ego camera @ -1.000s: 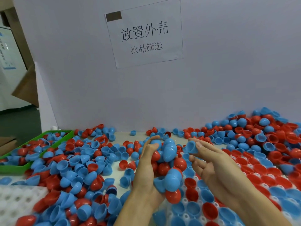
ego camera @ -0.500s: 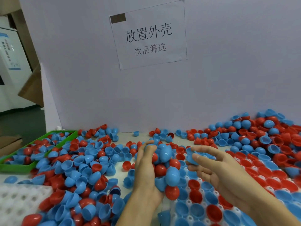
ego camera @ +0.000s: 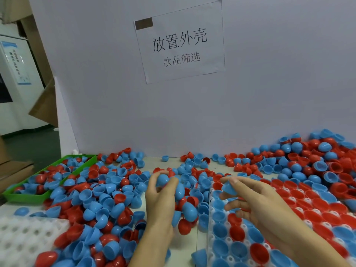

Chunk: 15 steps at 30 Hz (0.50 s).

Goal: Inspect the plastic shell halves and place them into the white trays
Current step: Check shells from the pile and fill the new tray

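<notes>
Filling on: our right hand (ego camera: 256,201) pinches one blue shell half (ego camera: 229,187) over the part-filled white tray (ego camera: 212,237), left hand (ego camera: 159,197) cradling a handful of shells (ego camera: 185,207), heaps remaining.

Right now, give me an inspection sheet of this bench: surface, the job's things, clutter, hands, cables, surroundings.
Surface: pale table, mostly buried under shells.
Job's things: red and blue shell halves heaped loose; right white tray largely filled with shells, open side up; left white tray shows empty pockets.
Clutter: green bin at left holds more shells.
Hands: left hand grips a bunch of red and blue shells; right hand pinches one blue shell over the right tray.
Cables: nothing seen.
Surroundings: white partition with a paper sign; cardboard at left.
</notes>
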Each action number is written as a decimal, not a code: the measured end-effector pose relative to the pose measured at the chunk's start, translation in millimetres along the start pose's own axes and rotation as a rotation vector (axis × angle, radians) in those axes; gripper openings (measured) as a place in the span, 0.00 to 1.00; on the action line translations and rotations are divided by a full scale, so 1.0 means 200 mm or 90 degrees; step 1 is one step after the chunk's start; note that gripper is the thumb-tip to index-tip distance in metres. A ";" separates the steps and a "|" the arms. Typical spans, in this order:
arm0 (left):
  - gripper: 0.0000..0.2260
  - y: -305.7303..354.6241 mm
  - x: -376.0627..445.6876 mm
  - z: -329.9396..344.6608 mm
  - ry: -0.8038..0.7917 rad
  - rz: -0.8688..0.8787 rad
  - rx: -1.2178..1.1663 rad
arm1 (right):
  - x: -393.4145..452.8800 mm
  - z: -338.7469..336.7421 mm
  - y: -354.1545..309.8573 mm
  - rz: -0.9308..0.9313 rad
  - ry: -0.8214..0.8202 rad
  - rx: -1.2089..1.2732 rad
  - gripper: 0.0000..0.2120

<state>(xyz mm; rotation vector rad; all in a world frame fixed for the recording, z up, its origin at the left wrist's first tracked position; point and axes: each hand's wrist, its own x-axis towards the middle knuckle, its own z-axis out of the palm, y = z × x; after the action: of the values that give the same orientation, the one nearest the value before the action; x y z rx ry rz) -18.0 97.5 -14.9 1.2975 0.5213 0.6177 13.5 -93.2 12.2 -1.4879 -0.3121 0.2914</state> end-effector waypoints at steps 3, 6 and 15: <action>0.10 -0.02 0.03 -0.02 -0.039 -0.033 0.020 | 0.00 0.00 0.01 0.001 0.008 -0.003 0.14; 0.09 -0.03 0.04 -0.01 -0.070 -0.030 0.058 | 0.00 0.00 0.01 0.005 0.010 -0.016 0.10; 0.08 0.00 -0.04 0.00 -0.116 0.281 0.563 | -0.01 0.01 0.04 -0.017 0.033 -0.039 0.09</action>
<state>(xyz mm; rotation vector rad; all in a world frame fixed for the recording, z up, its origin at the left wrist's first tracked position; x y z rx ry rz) -23.3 92.8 -15.3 2.3229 0.3592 0.6404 11.8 -91.3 5.0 -1.5484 -0.3012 0.2222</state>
